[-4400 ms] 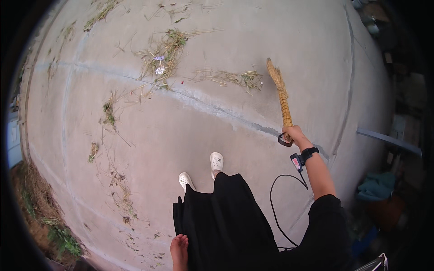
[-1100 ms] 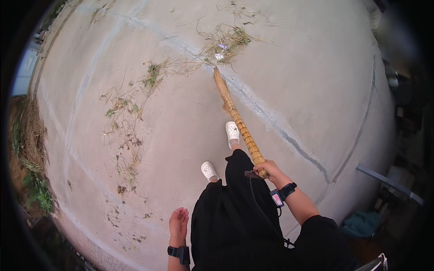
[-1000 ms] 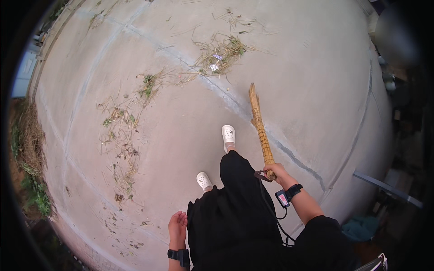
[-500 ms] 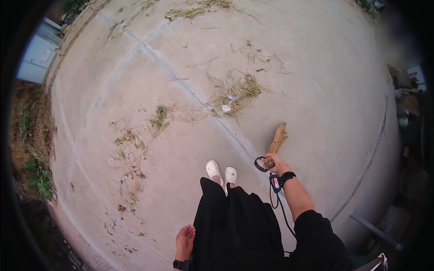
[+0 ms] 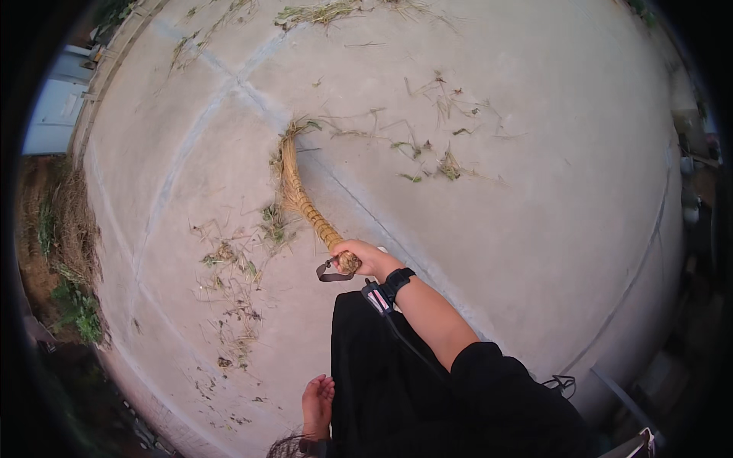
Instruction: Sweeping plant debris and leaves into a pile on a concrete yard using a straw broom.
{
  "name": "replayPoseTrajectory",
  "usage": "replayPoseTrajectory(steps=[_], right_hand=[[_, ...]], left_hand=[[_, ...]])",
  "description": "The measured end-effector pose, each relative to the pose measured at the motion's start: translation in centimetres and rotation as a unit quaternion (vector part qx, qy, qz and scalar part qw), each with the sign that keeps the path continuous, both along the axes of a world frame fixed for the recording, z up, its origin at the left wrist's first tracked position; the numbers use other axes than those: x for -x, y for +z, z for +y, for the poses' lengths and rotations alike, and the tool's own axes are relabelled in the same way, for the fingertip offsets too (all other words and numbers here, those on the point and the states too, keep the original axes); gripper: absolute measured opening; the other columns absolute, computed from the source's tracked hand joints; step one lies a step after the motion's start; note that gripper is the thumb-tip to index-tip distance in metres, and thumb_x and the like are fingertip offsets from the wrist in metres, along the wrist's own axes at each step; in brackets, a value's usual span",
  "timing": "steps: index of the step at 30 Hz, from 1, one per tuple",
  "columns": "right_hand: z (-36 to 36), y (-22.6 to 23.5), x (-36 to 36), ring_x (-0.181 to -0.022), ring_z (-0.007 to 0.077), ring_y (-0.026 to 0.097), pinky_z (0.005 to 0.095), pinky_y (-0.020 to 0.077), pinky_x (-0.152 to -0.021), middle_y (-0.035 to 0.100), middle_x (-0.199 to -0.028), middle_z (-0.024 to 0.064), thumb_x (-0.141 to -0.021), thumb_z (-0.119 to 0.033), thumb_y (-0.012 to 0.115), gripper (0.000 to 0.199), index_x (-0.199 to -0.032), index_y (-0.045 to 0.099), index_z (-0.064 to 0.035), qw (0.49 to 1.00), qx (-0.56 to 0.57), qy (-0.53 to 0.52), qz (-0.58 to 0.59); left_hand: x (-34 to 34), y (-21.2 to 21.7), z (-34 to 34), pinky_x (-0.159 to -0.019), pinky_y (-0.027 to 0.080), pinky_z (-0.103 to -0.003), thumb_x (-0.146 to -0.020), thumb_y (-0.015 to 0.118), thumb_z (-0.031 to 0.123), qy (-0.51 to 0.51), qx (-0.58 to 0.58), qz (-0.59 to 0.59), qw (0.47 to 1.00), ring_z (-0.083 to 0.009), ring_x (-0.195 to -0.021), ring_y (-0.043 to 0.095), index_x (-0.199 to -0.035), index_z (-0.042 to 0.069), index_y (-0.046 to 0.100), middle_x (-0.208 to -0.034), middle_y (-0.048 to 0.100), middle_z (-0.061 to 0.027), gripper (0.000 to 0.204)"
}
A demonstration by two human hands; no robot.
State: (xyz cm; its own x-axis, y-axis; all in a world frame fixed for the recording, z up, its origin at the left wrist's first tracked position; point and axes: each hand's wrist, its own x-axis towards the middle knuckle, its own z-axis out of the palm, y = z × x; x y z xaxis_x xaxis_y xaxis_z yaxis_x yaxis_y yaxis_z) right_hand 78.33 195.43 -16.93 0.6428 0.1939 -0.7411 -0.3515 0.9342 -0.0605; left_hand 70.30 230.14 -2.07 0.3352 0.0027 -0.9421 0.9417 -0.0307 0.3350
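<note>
My right hand (image 5: 360, 258) is closed round the bound handle of a straw hand broom (image 5: 311, 211), with a dark wrist loop (image 5: 333, 275) hanging beside it. The broom slants up and left from my grip. Its bristle end lies at the pale joint line in the concrete, among dry stalks (image 5: 276, 221) and bits of leaf. Low at my left side hangs my left hand (image 5: 318, 398), half open with loosely bent fingers and nothing visible in it. The right arm mostly hides my shoes.
Weedy litter (image 5: 229, 290) trails along the left of the concrete yard floor (image 5: 534, 229); thinner scraps (image 5: 450, 164) lie beyond the broom. A larger heap of stalks (image 5: 321, 11) is at the far edge. Soil with plants (image 5: 75, 305) borders the left. A cable (image 5: 412, 343) runs from my right wrist.
The broom has swung from my right across to the left, with my right hand. The stalk pile once ahead of me is broken up and shifted left. My left hand hangs much as before.
</note>
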Motion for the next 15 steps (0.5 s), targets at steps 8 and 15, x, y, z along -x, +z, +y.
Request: replayPoseTrajectory(steps=[8, 15], right_hand=[[-7.8, 5.6, 6.6, -0.056, 0.0167, 0.059, 0.0301, 0.0473, -0.052, 0.061, -0.065, 0.0103, -0.059, -0.016, 0.068, 0.026, -0.075, 0.06, 0.0029, 0.902, 0.302, 0.308, -0.025], [-15.8, 13.3, 27.2, -0.056, 0.0157, 0.058, 0.0289, 0.0465, -0.055, 0.059, -0.063, 0.0085, -0.059, -0.019, 0.068, 0.026, -0.071, 0.057, 0.0007, 0.853, 0.376, 0.33, 0.146]], left_hand=[[-4.5, -0.5, -4.9, -0.075, 0.047, -0.028, -0.089, 0.047, 0.021, -0.044, -0.022, 0.023, 0.999, -0.0177, -0.084, 0.057, -0.104, -0.001, 0.053, -0.095, 0.06, -0.011, 0.027], [-3.8, 0.2, -13.1, -0.077, 0.046, -0.027, -0.088, 0.05, 0.02, -0.111, 0.02, 0.024, 0.993, -0.017, -0.088, 0.056, -0.105, 0.001, 0.054, -0.097, 0.059, -0.0091, 0.026]])
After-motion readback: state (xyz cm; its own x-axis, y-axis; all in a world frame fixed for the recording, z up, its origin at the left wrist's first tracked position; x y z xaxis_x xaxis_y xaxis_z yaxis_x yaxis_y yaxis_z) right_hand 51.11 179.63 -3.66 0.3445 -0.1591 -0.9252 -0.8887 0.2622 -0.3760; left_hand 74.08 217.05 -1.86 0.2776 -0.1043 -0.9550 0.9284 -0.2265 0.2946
